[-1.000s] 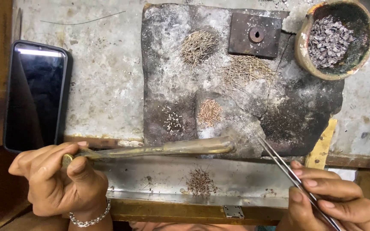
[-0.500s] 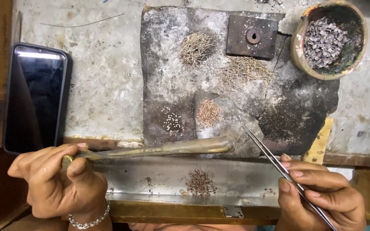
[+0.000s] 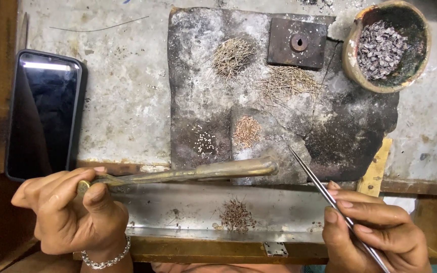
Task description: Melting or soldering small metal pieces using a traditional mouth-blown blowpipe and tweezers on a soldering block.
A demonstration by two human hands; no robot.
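Note:
My left hand (image 3: 72, 212) grips a long brass blowpipe (image 3: 193, 173) that lies level, its tip at the near edge of a charred dark slab (image 3: 340, 131). My right hand (image 3: 375, 235) holds thin steel tweezers (image 3: 319, 184), whose points rest at the slab's near edge just right of the pipe's tip. On the slab lie two heaps of fine wire bits (image 3: 233, 55) (image 3: 287, 83), a small copper-coloured heap (image 3: 246, 131) and a cluster of tiny pale beads (image 3: 204, 141). Another small wire heap (image 3: 236, 215) lies on the lower metal tray.
A dark phone (image 3: 44, 114) lies at the left on the grey bench. A square rusty metal block with a hole (image 3: 298, 43) sits at the slab's far edge. A clay bowl of grey metal scraps (image 3: 386, 45) stands at the far right. A yellowish wooden strip (image 3: 375, 167) lies beside my right hand.
My right hand has drawn the tweezers back toward me and slightly left. The left hand and the blowpipe have stayed put.

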